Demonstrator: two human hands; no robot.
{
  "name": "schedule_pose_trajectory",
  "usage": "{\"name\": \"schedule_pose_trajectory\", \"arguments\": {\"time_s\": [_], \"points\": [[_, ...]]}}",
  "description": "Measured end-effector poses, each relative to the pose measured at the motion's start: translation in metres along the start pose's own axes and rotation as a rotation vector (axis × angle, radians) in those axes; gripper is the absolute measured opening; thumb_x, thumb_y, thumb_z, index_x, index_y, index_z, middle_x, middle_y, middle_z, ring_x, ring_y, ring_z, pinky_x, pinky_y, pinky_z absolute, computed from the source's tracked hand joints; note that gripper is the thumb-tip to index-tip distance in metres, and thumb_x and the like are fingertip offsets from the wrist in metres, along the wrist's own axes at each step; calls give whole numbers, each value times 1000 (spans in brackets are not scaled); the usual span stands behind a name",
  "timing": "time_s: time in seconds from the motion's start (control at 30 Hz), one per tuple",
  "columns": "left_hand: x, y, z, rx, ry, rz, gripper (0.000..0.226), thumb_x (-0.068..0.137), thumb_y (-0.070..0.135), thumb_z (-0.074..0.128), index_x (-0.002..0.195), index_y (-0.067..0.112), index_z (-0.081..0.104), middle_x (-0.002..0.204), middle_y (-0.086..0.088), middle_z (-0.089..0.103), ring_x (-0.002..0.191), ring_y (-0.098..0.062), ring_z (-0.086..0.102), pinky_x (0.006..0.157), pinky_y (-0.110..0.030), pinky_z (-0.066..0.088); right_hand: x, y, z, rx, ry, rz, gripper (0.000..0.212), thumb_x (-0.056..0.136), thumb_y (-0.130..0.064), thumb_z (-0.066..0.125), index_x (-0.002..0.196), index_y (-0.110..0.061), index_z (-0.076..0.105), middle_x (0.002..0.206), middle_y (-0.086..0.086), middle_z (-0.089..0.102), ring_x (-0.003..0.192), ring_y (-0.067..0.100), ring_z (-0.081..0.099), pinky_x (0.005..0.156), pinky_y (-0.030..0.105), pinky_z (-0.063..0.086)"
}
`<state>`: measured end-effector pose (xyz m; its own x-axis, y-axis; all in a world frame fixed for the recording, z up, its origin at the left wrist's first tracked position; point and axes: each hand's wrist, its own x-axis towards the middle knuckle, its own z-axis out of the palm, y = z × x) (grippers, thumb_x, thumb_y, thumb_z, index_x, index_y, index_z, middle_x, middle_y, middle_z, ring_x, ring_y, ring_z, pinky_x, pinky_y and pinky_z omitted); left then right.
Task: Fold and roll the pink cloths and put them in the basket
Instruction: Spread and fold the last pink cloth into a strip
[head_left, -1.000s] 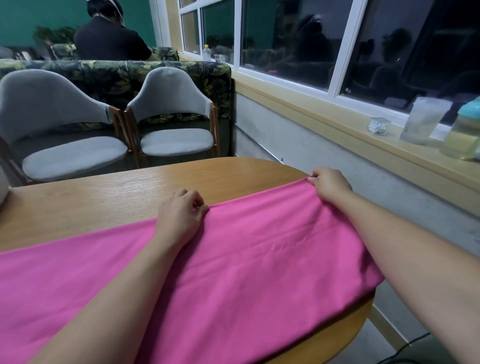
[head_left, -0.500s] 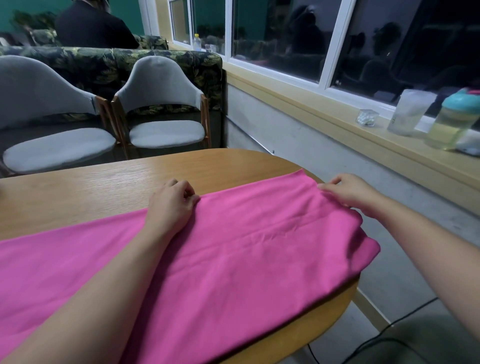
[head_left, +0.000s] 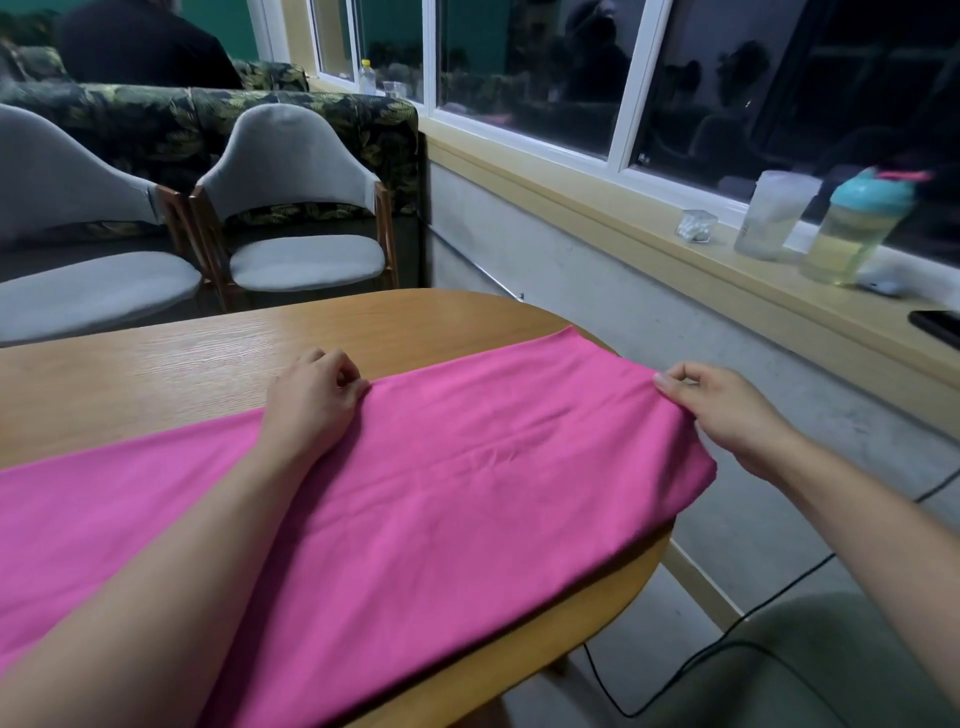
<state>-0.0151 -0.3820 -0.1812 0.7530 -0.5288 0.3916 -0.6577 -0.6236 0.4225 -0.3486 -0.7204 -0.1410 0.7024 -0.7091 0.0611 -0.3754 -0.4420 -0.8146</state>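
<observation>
Pinching the edges of one smooth pink cloth (head_left: 467, 493), the left hand (head_left: 311, 405) and right hand (head_left: 727, 415) curl over one rounded wood-grain counter (head_left: 156, 364), two grey chairs (head_left: 306, 260) behind.

surface: rounded wooden table (head_left: 182, 364) | on it: pink cloth (head_left: 467, 493) spread flat, right end overhanging edge

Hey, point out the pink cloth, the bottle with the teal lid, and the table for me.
pink cloth (head_left: 467, 493), head view, flat middle of the fabric.
teal-lidded bottle (head_left: 849, 244), head view, its yellowish body.
table (head_left: 156, 374), head view, bare wood beyond the cloth.
</observation>
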Motion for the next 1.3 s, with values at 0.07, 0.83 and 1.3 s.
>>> {"name": "schedule_pose_trajectory", "arguments": {"time_s": [0.07,0.83,1.3], "points": [[0,1,-1,0,0,1,15,92,39,75,90,26,67,95,0,61,100,-30,60,84,-46,51,1,-5,0,4,52,-22,32,102,-46,66,83,-20,68,78,-7,70,71,15,58,69,35,40],[1,0,-1,21,-3,-1,15,91,38,76,88,26,68,94,-3,63,98,-33,60,82,-46,52,-32,17,-8,-500,22,95,31,98,-45,69,77,-21,69,90,-4,70,82,11,62,61,30,40],[0,2,1,46,11,-11,16,92,37,75,90,23,68,98,-5,64,100,-35,60,82,-46,50,15,-15,16,-746,20,166,56,98,-71,48,115,-18,54,113,11,67,99,32,63,84,44,53]]}}
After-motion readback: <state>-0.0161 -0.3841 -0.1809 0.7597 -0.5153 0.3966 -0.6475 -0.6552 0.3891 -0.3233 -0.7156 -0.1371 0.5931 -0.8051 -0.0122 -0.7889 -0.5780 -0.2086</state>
